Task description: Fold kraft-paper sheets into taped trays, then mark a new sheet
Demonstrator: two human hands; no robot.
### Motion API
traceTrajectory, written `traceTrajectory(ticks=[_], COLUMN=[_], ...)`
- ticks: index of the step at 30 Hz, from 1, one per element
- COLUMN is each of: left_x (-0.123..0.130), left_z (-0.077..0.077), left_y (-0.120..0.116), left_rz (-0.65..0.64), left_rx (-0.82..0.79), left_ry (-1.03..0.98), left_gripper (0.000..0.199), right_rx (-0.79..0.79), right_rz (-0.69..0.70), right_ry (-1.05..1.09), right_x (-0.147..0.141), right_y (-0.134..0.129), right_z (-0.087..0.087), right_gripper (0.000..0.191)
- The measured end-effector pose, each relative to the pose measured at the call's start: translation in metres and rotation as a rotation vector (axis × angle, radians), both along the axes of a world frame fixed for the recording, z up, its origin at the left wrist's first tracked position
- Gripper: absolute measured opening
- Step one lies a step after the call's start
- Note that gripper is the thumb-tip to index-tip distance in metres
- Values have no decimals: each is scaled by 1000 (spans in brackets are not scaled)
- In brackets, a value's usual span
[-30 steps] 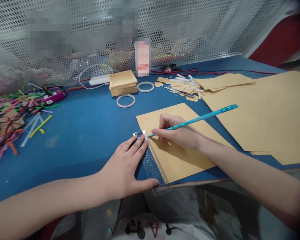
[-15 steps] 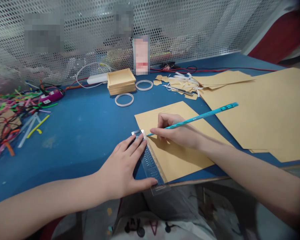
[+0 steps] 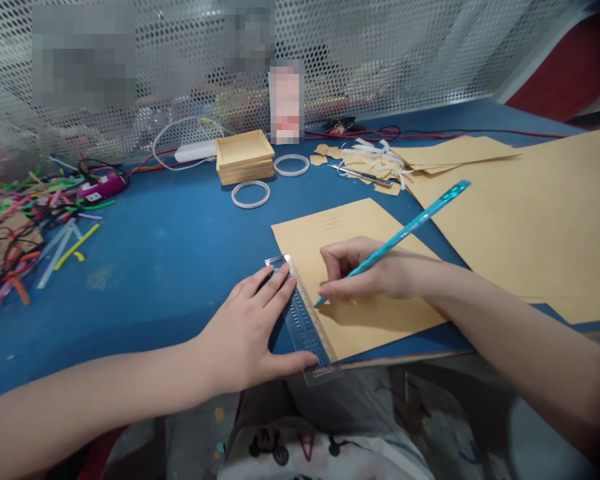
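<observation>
My left hand (image 3: 253,327) lies with its fingers spread, pressing a clear ruler (image 3: 306,323) along the left edge of a tan paper sheet (image 3: 325,230). Its fingertips rest near the ruler's top end and its thumb near the bottom. Pinched in my right hand (image 3: 363,270) is a blue pencil (image 3: 410,227), its tip touching the paper beside the ruler's edge. Faint reddish lines show near the sheet's top.
Larger tan sheets (image 3: 530,227) lie at the right. Behind are wooden trays (image 3: 245,157), two white rings (image 3: 251,195), paper scraps (image 3: 370,160) and a craft knife (image 3: 363,176). Colourful pipe cleaners (image 3: 15,220) pile up at the left, by a perforated screen (image 3: 180,67).
My right hand has moved the pencil down along the ruler's edge, toward me, and the pencil stands steeper. My left hand holds its place on the ruler. The view has shifted slightly.
</observation>
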State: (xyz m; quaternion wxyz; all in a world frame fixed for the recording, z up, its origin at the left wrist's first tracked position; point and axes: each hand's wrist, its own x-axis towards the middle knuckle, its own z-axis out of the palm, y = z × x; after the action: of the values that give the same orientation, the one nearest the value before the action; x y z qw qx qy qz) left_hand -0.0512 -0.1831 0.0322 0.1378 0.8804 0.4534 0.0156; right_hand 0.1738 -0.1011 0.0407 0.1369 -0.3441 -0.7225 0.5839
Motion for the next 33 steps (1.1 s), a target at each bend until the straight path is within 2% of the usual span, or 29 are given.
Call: traceTrajectory(ticks=[3,7,10,13,17,19,21,24,28,33], left_x=[0,1,1,0,-1,-2,-3,-5,-7,-10], left_z=[-1,-2,-1,-1,-1,-1,-2,-3,-5,-9], left_y=[0,0,0,0,4,9,14,25,38,52], left_rz=[5,4,4,13,21,22,22,32,73,100], left_rx=[3,7,-4,-20,-42,-48,-46,-31,-4,39], left_ry=[-35,-15,1,-3,-17,-23,-28,-42,-57,-63], left_gripper=[96,97,98,98,98,98,98,99,99,96], right_rx=[-123,-156,-227,-269,-73,26,72,57,-26,-36], right_rz=[124,316,362,218,-182,-373,-493,-582,-599,-613], right_ry=[-28,-76,-46,121,294,282,242,191,229,285], right_x=[2,4,5,7,7,5,2,-4,-11,-15], right_y=[-4,-11,-14,-11,2,10,15,16,10,9], right_z=[3,5,7,6,-2,-7,-10,-9,-7,-12], right_gripper=[33,31,30,32,33,30,27,21,17,22])
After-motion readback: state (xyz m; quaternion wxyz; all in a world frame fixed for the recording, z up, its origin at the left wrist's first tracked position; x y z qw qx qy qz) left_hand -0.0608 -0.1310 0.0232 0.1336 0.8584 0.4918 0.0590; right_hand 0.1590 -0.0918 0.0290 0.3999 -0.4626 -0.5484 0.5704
